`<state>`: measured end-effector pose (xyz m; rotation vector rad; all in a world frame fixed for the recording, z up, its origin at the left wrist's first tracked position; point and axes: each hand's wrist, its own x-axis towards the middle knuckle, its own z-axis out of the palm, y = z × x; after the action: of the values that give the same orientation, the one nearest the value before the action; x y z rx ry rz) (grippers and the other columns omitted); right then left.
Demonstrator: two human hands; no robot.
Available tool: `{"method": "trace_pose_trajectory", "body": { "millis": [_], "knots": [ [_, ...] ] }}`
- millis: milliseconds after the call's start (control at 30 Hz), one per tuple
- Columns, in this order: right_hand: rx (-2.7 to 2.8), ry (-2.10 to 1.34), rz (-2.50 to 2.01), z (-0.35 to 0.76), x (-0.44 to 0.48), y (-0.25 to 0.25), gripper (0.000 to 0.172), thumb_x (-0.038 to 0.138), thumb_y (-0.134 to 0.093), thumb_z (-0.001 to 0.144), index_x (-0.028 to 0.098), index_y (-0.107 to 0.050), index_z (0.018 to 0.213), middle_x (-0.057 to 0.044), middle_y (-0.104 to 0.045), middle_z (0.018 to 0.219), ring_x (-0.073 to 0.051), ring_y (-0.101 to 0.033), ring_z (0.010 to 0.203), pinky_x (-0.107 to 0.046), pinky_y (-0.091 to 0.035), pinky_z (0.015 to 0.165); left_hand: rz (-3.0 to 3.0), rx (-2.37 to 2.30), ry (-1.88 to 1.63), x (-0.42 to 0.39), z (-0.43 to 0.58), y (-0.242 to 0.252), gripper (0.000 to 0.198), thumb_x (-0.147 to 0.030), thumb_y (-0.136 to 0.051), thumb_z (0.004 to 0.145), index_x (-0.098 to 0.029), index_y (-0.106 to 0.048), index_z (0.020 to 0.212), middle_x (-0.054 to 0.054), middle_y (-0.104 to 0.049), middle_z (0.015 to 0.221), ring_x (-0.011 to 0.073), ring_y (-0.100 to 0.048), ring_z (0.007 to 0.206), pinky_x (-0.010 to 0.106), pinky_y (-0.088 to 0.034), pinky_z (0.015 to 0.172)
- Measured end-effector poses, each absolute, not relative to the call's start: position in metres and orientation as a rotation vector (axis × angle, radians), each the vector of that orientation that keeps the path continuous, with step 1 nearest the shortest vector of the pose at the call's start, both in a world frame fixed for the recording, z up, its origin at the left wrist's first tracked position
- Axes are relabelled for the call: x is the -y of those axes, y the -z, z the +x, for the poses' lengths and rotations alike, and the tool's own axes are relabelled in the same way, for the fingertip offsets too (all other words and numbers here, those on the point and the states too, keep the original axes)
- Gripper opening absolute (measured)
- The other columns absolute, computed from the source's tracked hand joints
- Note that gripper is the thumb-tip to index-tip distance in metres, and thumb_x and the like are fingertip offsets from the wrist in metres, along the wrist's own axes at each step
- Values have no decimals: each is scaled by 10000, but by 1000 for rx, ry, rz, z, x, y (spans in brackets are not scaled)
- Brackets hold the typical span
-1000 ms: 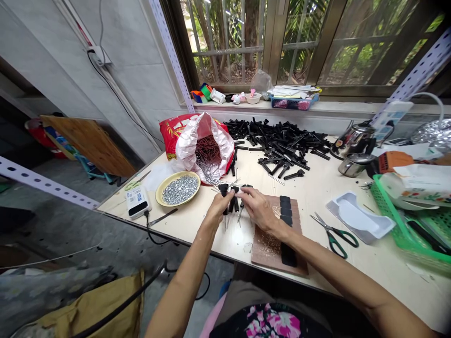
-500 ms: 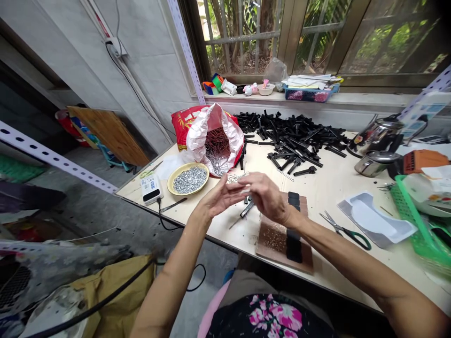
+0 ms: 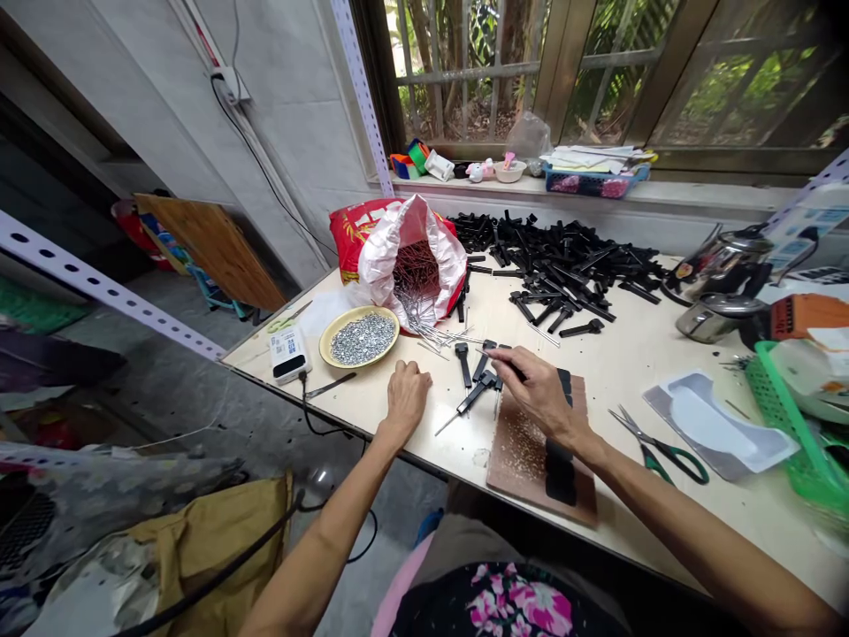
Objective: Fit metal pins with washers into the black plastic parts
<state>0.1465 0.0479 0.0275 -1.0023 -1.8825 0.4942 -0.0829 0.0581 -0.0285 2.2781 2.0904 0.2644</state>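
My left hand [image 3: 407, 394] rests on the table just right of the yellow dish [image 3: 324, 348] of small silvery metal pieces. Its fingers are curled in, so whatever they may hold is hidden. My right hand [image 3: 536, 389] is closed over the near end of a brown board [image 3: 521, 464], with a slim dark piece [image 3: 509, 357] between its fingers; its kind is unclear. Beside those fingers lie several black plastic parts [image 3: 462, 356] with thin metal rods sticking out. Dark rounded pads [image 3: 562, 478] and pale crumbs lie on the board.
A red bag [image 3: 351, 234] of long metal pins stands open behind the dish. Black parts [image 3: 557, 252] are heaped at the back. Scissors [image 3: 656, 445], a grey-white tray [image 3: 720, 420], a green basket [image 3: 773, 425] and a steel kettle [image 3: 733, 252] sit right; a white device [image 3: 290, 352] sits left.
My hands were close together above the table and have parted. The left came down onto the tabletop and curled up; the right moved right and down to the black parts.
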Motion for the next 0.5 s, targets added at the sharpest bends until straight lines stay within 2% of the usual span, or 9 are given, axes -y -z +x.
{"method": "trace_pose_trajectory", "body": {
  "millis": [133, 300, 400, 500],
  "knots": [
    [1917, -495, -1019, 145, -42, -23, 211, 240, -483, 925, 214, -640, 1063, -46, -654, 962, -164, -616, 882, -289, -492, 785, 2276, -2062, -327, -61, -79, 28, 268, -190, -446, 864, -171, -705, 798, 129, -579, 854, 267, -429, 901, 367, -324, 699],
    [1954, -466, -1067, 140, -40, -14, 224, 243, -471, 928, 208, -641, 1070, -65, -620, 943, -177, -605, 839, -303, -500, 739, 2264, -1999, -463, -64, -81, 26, 201, -191, -507, 834, -178, -703, 790, 137, -598, 869, 272, -452, 905, 370, -327, 720],
    [1977, -468, -1069, 136, -41, -10, 229, 255, -464, 932, 214, -638, 1075, -62, -617, 924, -178, -605, 828, -305, -503, 743, 1849, -1826, -912, -64, -83, 25, 107, -232, -617, 772, -182, -710, 753, 99, -613, 802, 238, -499, 859, 333, -353, 735],
    [2036, -446, -1097, 131, -42, -10, 247, 265, -466, 934, 232, -635, 1111, -50, -599, 888, -160, -595, 777, -274, -494, 696, 1284, -1542, -1151, -63, -83, 23, 195, -335, -685, 725, -155, -719, 791, 58, -631, 729, 164, -531, 694, 271, -382, 643]
  ]
}}
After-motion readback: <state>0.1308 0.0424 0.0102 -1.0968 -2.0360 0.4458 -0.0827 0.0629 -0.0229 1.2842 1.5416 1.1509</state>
